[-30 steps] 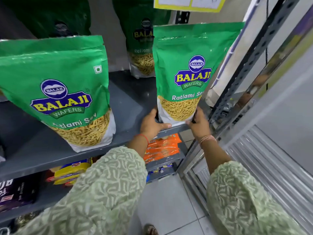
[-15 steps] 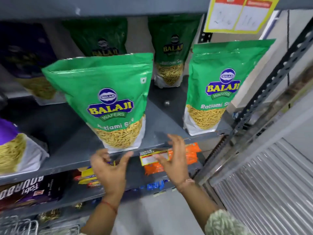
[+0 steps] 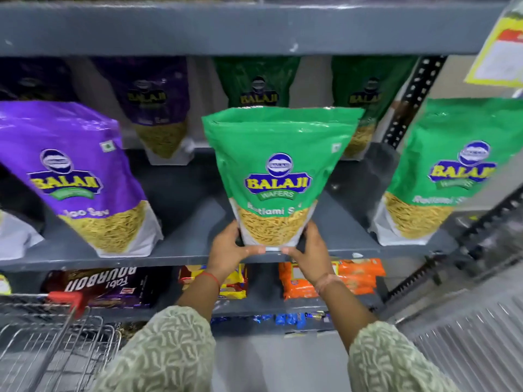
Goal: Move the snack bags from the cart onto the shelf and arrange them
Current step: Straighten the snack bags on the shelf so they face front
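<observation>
A green Balaji Ratlami Sev bag stands upright at the front middle of the grey shelf. My left hand grips its lower left corner and my right hand grips its lower right corner. A second green bag stands at the shelf's right end. To the left a purple Aloo Sev bag leans at the front. More purple bags and green bags stand in the back row. The wire cart with a red handle is at lower left; its contents are not visible.
An upper shelf board hangs close above the bags. A yellow price tag dangles at top right. Biscuit packs and dark Bourbon boxes fill the lower shelves. A slotted metal upright and a ribbed metal panel border the right side.
Both hands left the right-hand green bag, moved left and closed on the bottom corners of the middle green bag. The view shifted left, bringing the purple bags and the cart in.
</observation>
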